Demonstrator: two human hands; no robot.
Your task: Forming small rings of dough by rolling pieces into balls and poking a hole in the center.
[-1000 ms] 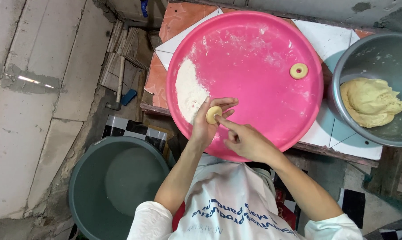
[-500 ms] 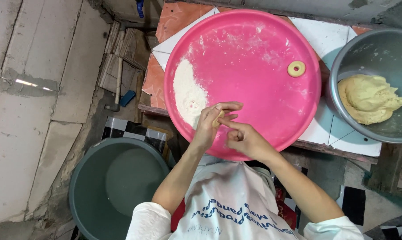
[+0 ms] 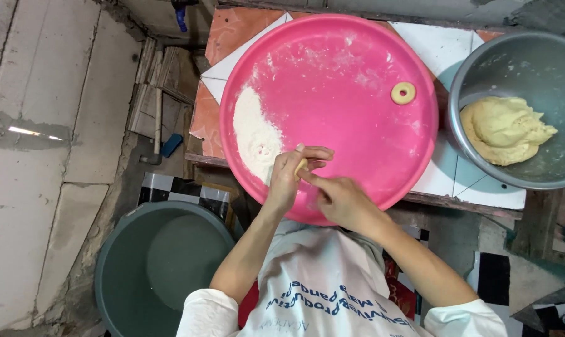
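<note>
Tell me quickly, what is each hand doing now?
Left hand: closed on small pale dough piece.
Right hand: fingertips touching the same piece.

The small dough piece [image 3: 300,167], a second ago lying flat and round in the left hand [image 3: 293,178], now stands edge-on, pinched between its fingers. The right hand [image 3: 339,198] has drawn closer, fingertip touching it from 5 o'clock.

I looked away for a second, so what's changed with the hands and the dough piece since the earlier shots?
The left hand has turned the dough piece from flat and facing up to edge-on between its fingers, and the right hand has closed in so its fingertip presses on it. The ring, flour pile, tray and bowl of dough stayed put.
</note>
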